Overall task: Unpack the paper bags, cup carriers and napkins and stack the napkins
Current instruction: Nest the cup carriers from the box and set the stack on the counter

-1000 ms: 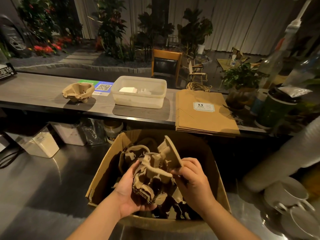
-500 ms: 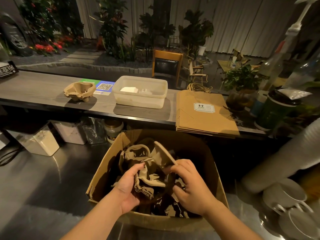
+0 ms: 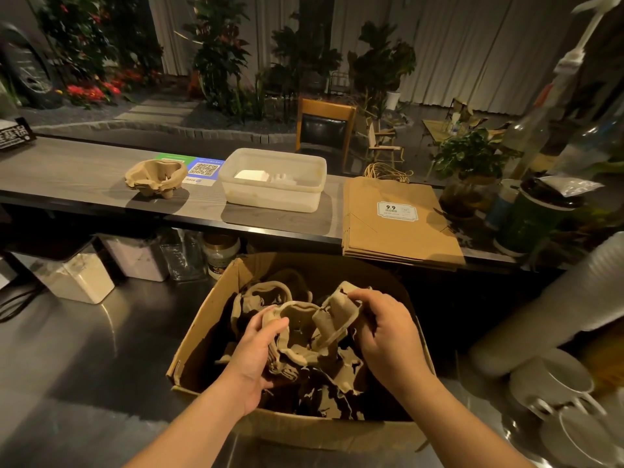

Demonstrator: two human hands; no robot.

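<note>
A pulp cup carrier (image 3: 304, 329) was gripped from both sides inside the cardboard box (image 3: 216, 319): L hand (image 3: 256, 352) curled round its near-left rim, R hand (image 3: 385, 329) pinching its far-right edge. The carrier's long axis ran roughly L-R between the hands, tilted, w/ more loose carriers (image 3: 324, 383) tangled beneath it. Both forearms were angled down into the box, wrists bent. Beyond the box, on the counter (image 3: 67, 177), a carrier stack (image 3: 155, 177) sat to the far left, nearer the L hand; a napkin tub (image 3: 273, 179) lay straight ahead and paper bags (image 3: 398, 224) to the right.
</note>
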